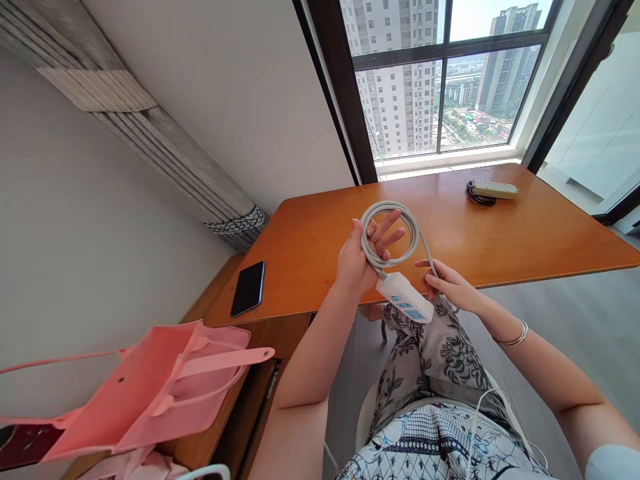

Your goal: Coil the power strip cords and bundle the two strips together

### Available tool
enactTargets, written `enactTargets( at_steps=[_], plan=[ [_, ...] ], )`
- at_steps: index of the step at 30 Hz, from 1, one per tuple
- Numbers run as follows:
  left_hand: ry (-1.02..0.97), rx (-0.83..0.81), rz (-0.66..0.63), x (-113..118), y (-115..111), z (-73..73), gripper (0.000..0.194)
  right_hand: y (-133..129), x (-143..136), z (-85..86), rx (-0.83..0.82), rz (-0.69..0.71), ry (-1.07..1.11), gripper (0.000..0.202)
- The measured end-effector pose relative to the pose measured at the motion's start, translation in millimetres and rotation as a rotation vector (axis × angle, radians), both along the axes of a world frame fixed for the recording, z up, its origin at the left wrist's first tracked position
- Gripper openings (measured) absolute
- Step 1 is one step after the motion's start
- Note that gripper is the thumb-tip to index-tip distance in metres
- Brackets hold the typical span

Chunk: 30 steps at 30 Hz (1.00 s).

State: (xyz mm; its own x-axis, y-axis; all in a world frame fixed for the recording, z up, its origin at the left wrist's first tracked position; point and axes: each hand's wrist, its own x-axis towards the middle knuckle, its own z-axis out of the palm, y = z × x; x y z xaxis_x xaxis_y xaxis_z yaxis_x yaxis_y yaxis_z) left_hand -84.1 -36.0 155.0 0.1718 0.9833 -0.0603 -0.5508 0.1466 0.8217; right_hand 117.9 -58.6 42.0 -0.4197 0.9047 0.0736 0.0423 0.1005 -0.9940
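Observation:
A white power strip (406, 298) with blue-marked sockets hangs tilted over the table's front edge, above my lap. Its grey-white cord (413, 230) is wound into a round coil of several loops. My left hand (363, 253) supports the coil on its left side, thumb outside and spread fingers reaching through the loops. To the right, my right hand (447, 283) pinches the run of cord that comes down from the coil. The cord's far end is hidden behind that hand or below it.
On the brown table (310, 247) lie a black phone (249, 289) at the left and another power strip (495, 189) with black cord at the back right. A pink bag (165, 387) sits open at the lower left. Beyond the table is a window (440, 100).

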Motion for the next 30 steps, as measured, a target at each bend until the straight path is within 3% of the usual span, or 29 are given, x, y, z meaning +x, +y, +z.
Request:
enactTargets(
  at_steps=[4, 7, 12, 16, 22, 30],
  plan=[
    [0.015, 0.037, 0.097, -2.9, 5.1, -2.1, 0.046, -11.3, 11.8, -7.1, 0.225, -0.040, -0.366, 0.045],
    [-0.018, 0.081, 0.176, -6.4, 9.0, -2.2, 0.044, -18.7, 21.3, -14.4, 0.333, -0.094, -0.510, 0.050],
    [0.047, 0.160, 0.370, -19.4, 15.4, 3.1, 0.046, -28.7, 35.3, -33.0, 0.400, -0.261, -0.527, 0.052],
    [0.053, 0.201, 0.459, -27.0, 19.6, 3.4, 0.047, -37.6, 41.7, -35.5, 0.517, -0.382, -0.492, 0.038],
    [-0.012, 0.207, 0.448, -21.7, 24.1, -7.4, 0.044, -49.0, 43.3, -5.2, 0.842, -0.412, -0.595, 0.028],
    [-0.006, 0.157, 0.367, -1.9, 19.8, -12.8, 0.040, -58.0, 24.9, 52.6, 1.282, -0.197, -0.745, 0.028]
  ],
)
